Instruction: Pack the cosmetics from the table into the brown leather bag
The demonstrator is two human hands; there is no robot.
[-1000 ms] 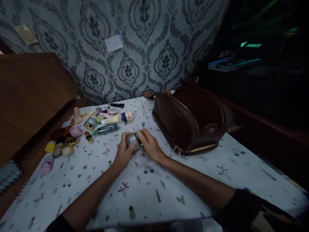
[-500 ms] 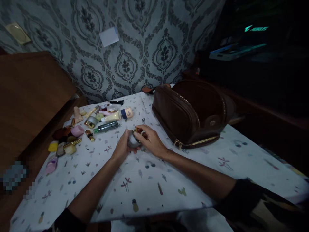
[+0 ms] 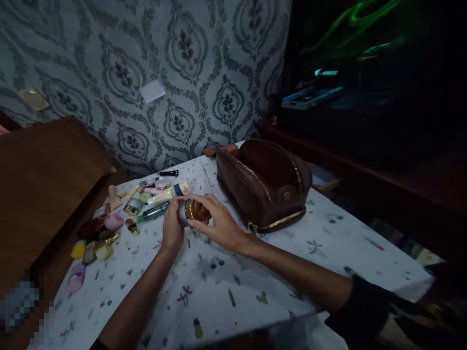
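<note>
Both my hands hold a small grey jar with a gold lid (image 3: pixel 189 212) just above the white patterned tablecloth (image 3: pixel 226 291). My left hand (image 3: pixel 172 228) wraps the jar's grey body from below. My right hand (image 3: pixel 215 224) has its fingers curled over the gold lid end. An open brown leather toiletry bag (image 3: pixel 262 182) lies on its side just right of my hands, its mouth facing up and its gold zipper along the near edge.
Several cosmetics lie scattered at the cloth's left: a cream tube with a blue cap (image 3: pixel 171 192), a green bottle (image 3: pixel 153 212), a pink jar (image 3: pixel 114 221), a yellow piece (image 3: pixel 78 249). A brown wooden panel (image 3: pixel 44 184) stands left. A dark shelf (image 3: pixel 365 160) runs along the right.
My hands have lifted the jar off the cloth and turned it, so its gold lid now shows. The camera view swung right and slightly up.
</note>
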